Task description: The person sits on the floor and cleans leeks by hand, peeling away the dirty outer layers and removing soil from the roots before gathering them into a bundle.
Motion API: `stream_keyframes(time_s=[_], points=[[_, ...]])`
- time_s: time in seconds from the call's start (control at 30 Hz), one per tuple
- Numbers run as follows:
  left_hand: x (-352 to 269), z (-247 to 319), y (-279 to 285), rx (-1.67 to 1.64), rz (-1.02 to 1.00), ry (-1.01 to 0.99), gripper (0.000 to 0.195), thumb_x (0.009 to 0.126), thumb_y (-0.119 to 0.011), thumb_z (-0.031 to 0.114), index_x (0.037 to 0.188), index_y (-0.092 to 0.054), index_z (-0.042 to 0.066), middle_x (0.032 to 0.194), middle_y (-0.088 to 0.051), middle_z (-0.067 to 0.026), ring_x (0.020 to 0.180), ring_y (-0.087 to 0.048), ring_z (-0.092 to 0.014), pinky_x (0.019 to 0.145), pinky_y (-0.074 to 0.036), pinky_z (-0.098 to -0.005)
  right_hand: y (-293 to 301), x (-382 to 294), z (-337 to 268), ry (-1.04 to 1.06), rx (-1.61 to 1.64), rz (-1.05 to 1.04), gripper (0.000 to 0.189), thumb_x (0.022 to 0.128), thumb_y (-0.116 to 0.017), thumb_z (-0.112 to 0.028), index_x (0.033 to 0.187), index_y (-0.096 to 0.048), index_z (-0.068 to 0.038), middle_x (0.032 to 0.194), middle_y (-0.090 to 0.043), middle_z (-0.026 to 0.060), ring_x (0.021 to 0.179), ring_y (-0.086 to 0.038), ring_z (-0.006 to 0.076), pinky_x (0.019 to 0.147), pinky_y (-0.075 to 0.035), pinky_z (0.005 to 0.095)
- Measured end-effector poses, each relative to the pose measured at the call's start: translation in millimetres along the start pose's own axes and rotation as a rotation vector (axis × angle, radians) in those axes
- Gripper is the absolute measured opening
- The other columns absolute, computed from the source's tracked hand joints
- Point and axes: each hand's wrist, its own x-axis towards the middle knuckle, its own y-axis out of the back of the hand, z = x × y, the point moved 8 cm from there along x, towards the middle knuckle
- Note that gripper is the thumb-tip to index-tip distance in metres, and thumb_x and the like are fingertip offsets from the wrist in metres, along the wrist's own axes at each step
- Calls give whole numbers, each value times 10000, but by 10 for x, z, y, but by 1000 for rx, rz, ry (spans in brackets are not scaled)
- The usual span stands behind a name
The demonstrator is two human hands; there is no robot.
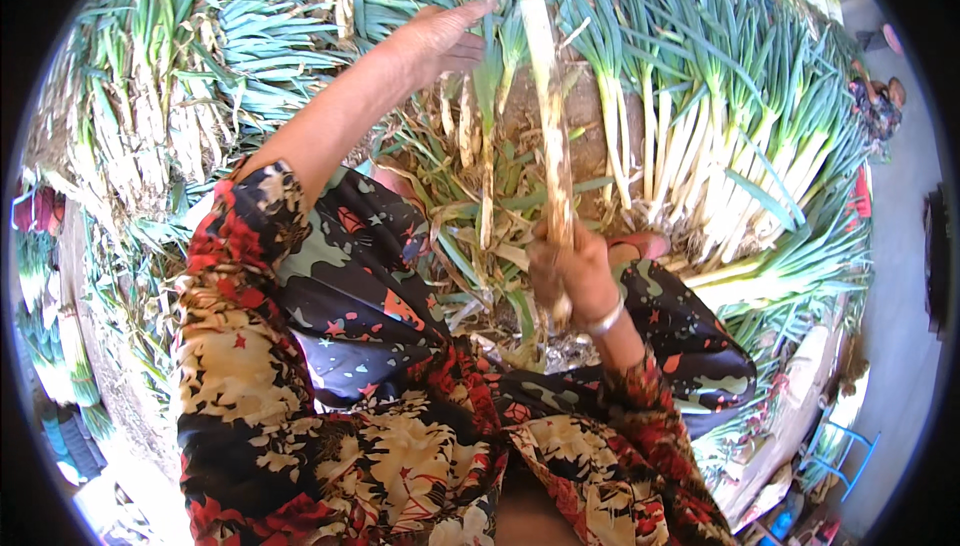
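Observation:
A long, thick green onion (555,118) stands nearly upright before me, its white shaft partly covered in brownish outer skin. My right hand (576,272), with a pale bracelet at the wrist, is closed around the lower shaft. The root end shows just below the fist, and the leaves run out past the top of the view. My left hand (450,35) is stretched forward to the left of this stalk, fingers extended, with nothing seen in it. Near its fingertips is a blur of green leaves. Below it, another thin green onion (487,193) lies over stripped leaves and skins.
Cleaned green onions (697,148) lie in a wide row at the right. Untrimmed green onions (142,95) are heaped at the left. Peeled leaf scraps (465,238) cover the ground between my knees. Another person (877,107) is at the far right, near a blue metal frame (844,448) lower down.

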Motion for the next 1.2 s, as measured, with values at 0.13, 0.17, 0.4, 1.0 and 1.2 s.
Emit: stream_keyframes(time_s=[0.13,0.17,0.4,1.0,1.2], points=[[-163,508,-73,-408,-158,-242,671,907,-377,547,1261,-403,-23,1104,-553,-259,1039,-566,-325,955,-442,-401,-157,-329,107,21,-137,-101,166,807,-585,-11,932,-477,-21,569,-494,30,398,-451,114,365,-355,243],[-207,572,-69,-512,-202,-235,639,905,-373,547,1199,-447,-16,1041,-574,-234,1016,-572,-317,937,-447,-416,-182,-356,134,21,-153,-89,170,808,-587,-10,935,-474,-23,569,-492,24,403,-449,105,370,-354,239],[-504,915,133,-898,-519,-348,383,906,-488,339,1057,-552,-7,941,-619,-160,919,-602,-278,850,-485,-418,-193,-239,419,282,-404,8,193,815,-609,-34,945,-467,-47,596,-481,-14,446,-452,57,407,-352,217],[-490,796,410,-381,8,-446,336,775,-671,63,1076,-558,-35,1071,-606,-184,1030,-569,-294,994,-395,-423,-59,-78,345,432,-793,240,302,786,-635,-161,1010,-493,-16,687,-588,171,607,-580,357,551,-451,381],[-658,664,67,-348,-271,-219,445,719,-736,171,1100,-578,1,1302,-439,-232,1330,-248,-317,1106,-67,-512,51,-75,265,461,-903,336,398,774,-656,-157,1100,-492,2,868,-632,208,778,-622,384,604,-477,412]])
